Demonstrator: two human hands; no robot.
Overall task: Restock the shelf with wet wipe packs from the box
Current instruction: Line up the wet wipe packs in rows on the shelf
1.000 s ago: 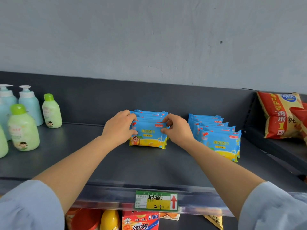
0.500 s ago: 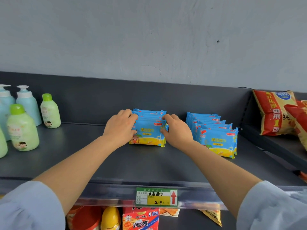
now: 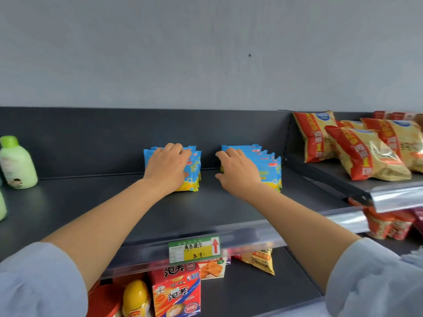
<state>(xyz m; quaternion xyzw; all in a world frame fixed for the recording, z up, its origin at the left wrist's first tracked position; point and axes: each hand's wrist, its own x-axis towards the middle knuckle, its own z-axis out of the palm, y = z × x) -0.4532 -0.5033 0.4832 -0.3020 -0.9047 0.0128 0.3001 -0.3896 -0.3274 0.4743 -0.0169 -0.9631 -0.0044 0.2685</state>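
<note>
Two rows of blue and yellow wet wipe packs stand upright at the back of the dark grey shelf (image 3: 206,209). My left hand (image 3: 167,168) rests over the front and top of the left row (image 3: 194,165), fingers laid across the pack tops. My right hand (image 3: 238,172) lies against the front of the right row (image 3: 272,172), fingers stretched to the pack tops and thumb spread to the left. Neither hand lifts a pack. No box is in view.
A green lotion bottle (image 3: 16,163) stands at the shelf's left end. Red and yellow snack bags (image 3: 357,152) lie on the neighbouring shelf to the right. A price tag (image 3: 194,249) hangs on the front rail above snack boxes (image 3: 176,291) on the lower shelf.
My right hand left the left row and moved right onto the right row. My left hand shifted from the row's left side over its front. The view turned right.
</note>
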